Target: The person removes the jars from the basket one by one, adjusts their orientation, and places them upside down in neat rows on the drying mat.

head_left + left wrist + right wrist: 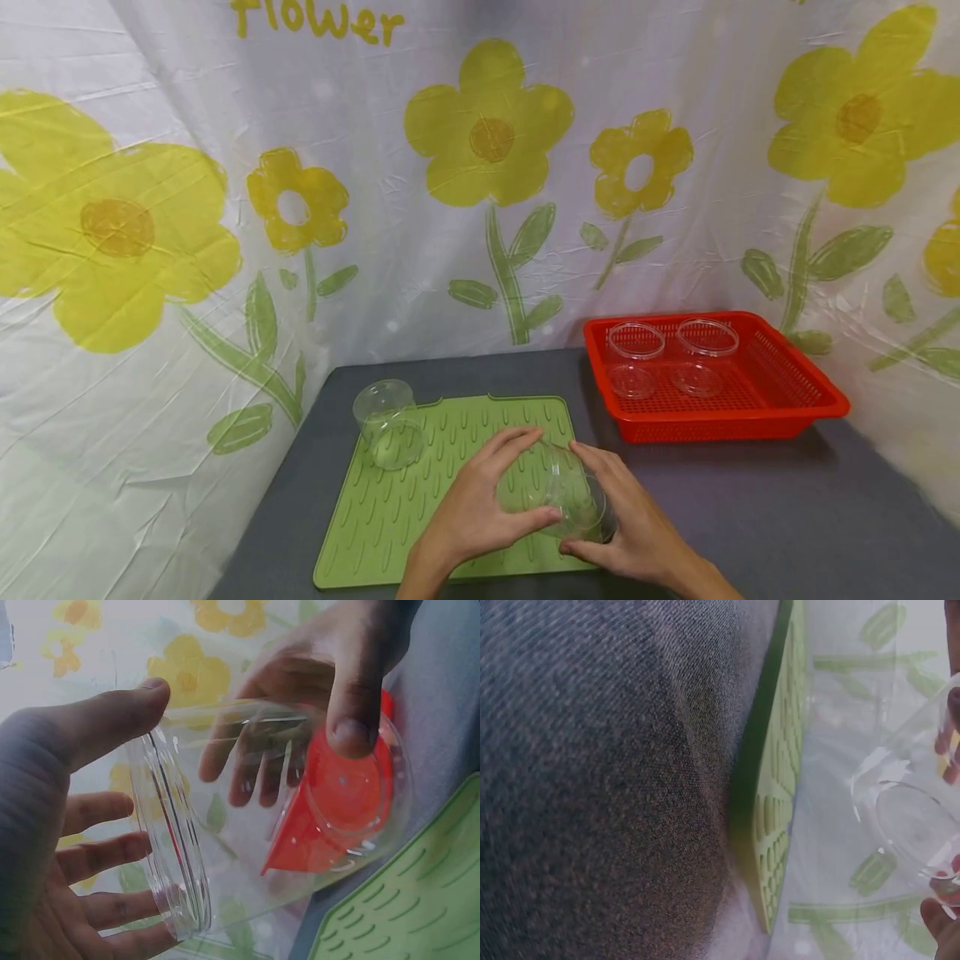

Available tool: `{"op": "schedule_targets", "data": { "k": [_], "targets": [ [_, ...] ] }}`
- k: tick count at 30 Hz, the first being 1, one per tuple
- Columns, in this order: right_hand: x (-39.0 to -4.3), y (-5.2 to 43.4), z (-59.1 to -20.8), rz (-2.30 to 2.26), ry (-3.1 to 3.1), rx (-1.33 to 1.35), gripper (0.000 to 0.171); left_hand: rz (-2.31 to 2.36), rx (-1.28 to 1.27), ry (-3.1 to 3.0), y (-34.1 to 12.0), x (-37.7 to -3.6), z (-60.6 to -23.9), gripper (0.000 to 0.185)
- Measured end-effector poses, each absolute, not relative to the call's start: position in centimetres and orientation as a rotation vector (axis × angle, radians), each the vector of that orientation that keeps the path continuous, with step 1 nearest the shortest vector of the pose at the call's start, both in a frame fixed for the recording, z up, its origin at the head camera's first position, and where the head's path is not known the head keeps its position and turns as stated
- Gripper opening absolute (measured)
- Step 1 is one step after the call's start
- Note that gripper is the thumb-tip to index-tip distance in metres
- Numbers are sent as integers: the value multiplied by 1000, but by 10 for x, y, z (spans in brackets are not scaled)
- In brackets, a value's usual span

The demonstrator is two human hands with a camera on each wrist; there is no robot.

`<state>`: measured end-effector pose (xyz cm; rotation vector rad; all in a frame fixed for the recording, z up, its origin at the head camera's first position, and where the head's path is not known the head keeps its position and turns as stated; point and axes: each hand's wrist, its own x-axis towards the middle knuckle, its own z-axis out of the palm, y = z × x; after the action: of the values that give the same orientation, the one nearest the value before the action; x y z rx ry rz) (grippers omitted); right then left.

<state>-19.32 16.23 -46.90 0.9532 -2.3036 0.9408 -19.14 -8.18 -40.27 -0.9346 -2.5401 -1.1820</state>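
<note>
Lower centre of the head view: clear cup [555, 493] held on its side above the green mat [390, 508], long axis left-right. Left hand [480, 500] fingers curl around its mouth end; right hand [626, 521] grips the base.

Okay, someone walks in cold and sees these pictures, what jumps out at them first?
Both hands, the left hand and the right hand, grip a clear plastic cup tipped on its side over the green ribbed mat. Behind them to the right sits a bright red basket with two more clear cups inside. A backdrop of big yellow flowers surrounds it all.
</note>
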Motion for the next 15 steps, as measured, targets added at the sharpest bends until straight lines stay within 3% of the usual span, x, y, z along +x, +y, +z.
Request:
{"op": "schedule_targets", "data": {
  "k": [9, 15],
  "targets": [
    [-193, 160, -467, 1099, -2176, 972, 122, -1299, -895, -2505, -89, -190, -407, 77],
    [-193, 165, -468, 1408, -2088, 957, 114, -1432, -875, -2448, -92, -189, -408, 74]
  ]
}}
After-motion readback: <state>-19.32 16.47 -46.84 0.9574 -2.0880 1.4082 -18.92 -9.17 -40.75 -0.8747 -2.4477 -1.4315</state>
